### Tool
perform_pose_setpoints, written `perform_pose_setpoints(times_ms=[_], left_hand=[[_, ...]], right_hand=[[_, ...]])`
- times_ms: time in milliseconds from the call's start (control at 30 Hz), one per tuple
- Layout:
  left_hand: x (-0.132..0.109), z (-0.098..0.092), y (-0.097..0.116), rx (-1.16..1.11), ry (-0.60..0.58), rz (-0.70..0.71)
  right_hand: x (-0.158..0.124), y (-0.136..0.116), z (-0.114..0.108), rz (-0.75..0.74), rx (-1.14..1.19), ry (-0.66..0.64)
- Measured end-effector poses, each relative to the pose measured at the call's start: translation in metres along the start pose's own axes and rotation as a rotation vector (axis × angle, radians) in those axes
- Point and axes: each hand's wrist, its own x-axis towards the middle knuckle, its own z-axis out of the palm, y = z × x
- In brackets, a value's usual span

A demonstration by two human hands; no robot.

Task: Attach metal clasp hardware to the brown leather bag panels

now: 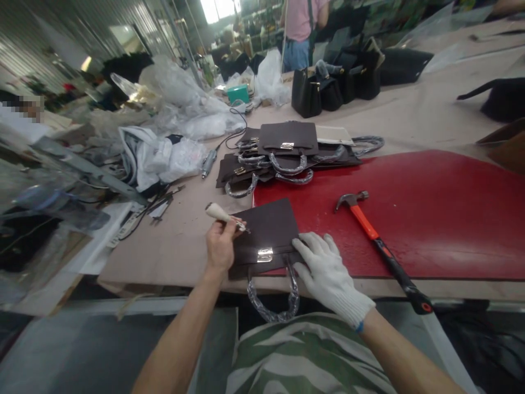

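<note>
A dark brown handbag piece (268,224) lies at the table's front edge, partly over a red sheet. It has a silver clasp (264,255) and a plastic-wrapped handle (274,312) that hangs toward me. My left hand (221,243) is bare and closed around a white-handled pointed tool (217,211). The tool's thin tip is over the left part of the brown panel; whether it touches, I cannot tell. My right hand (324,271), in a white knit glove, rests open on the panel's right edge with its fingers apart.
An orange-and-black claw hammer (371,232) lies on the red sheet (430,213). Behind the panel sit several stacked brown bag pieces (289,135). A corded tool (209,163) and plastic bags (180,158) are at left. Black handbags (307,93) and a person (298,30) are farther back.
</note>
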Motion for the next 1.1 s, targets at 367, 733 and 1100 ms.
perform_pose_setpoints(times_ms=[367, 733, 1100], left_hand=[[0.030, -0.110, -0.005, 1.566, 0.017, -0.056], [-0.049, -0.054, -0.003, 1.151, -0.607, 0.647], [-0.045, 0.012, -0.003, 1.256, -0.764, 0.740]], right_hand=[[0.030, 0.004, -0.011, -0.147, -0.095, -0.036], [0.055, 0.003, -0.022, -0.429, -0.412, -0.181], [0.032, 0.039, -0.049, -0.377, -0.485, -0.194]])
